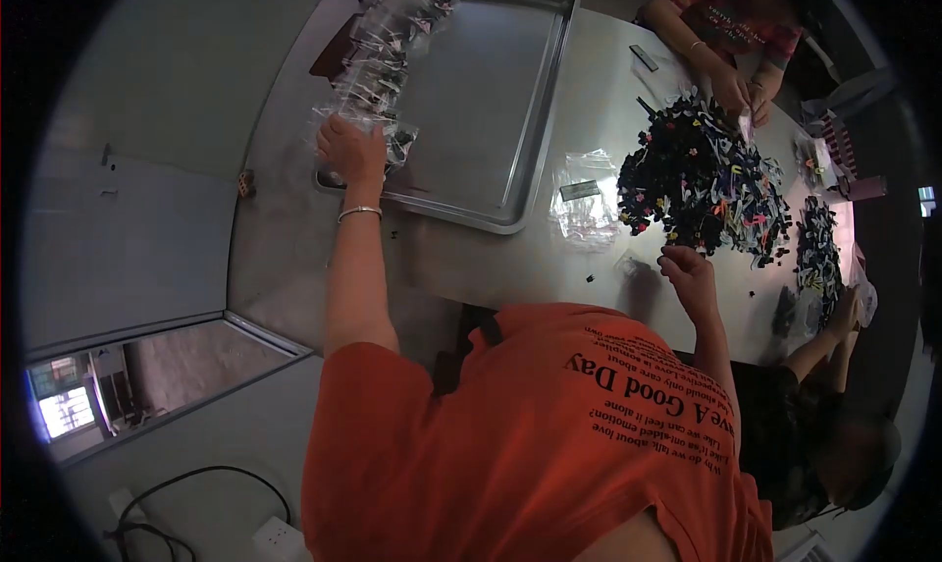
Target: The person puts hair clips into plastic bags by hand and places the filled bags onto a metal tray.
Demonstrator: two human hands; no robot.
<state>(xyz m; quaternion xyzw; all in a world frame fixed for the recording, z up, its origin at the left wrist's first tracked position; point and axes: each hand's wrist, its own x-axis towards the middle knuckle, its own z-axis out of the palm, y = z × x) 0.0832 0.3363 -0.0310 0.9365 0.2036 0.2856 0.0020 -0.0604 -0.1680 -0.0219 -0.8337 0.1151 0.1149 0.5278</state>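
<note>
My left hand is at the near left corner of a large metal tray, its bent fingers closed on a clear plastic bag with small dark items inside. More filled bags lie in a row along the tray's left side. My right hand is pinched just in front of a big pile of small dark and coloured pieces. Something small and dark shows at its fingertips, too small to name. Left of the pile lie flat, clear bags with a dark rectangular object on top.
Across the table, a co-worker's hands hold a small bag at the pile's far edge. Another co-worker's hands are at the right, near a second pile. A dark clip-like object lies beyond the flat bags.
</note>
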